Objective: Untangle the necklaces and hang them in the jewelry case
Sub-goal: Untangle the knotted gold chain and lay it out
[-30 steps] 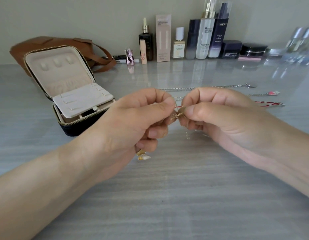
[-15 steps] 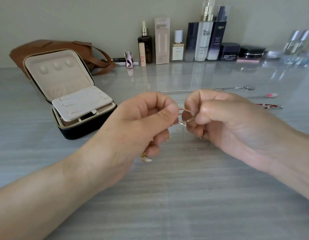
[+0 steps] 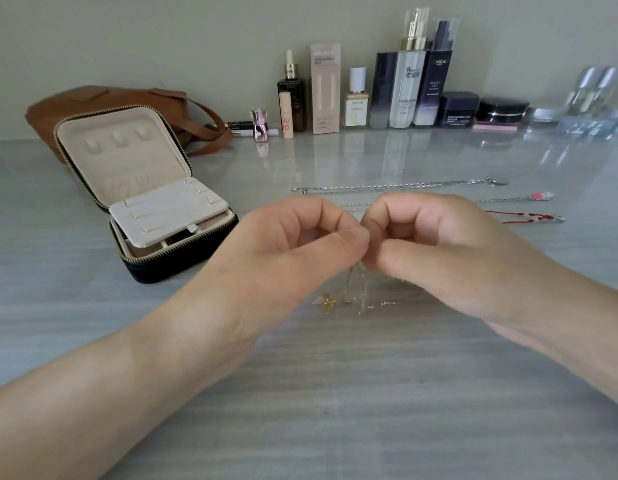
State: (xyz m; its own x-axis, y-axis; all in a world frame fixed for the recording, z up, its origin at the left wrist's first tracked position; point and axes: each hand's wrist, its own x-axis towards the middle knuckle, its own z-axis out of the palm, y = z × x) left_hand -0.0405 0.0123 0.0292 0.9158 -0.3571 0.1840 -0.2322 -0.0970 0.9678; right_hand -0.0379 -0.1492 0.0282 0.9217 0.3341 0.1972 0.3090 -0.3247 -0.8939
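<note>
Head view: over your grey table (image 3: 335,410), your left hand (image 3: 283,258) and right hand (image 3: 439,258) each pinch the gold necklace (image 3: 349,289), its blurred tangle dangling to the surface. Beyond, the jewelry case (image 3: 145,188) stands open left; bottles (image 3: 408,81) line the wall (image 3: 162,36). Your fingertips (image 3: 359,237) hide the pinched part.

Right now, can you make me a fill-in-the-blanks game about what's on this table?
The left hand and right hand pinch a thin ___ chain.
The jewelry case has its lid ___.
The bag behind the case is ___.
The red cord lies to the ___ of the hands.
Missing words: gold, open, brown, right.
</note>
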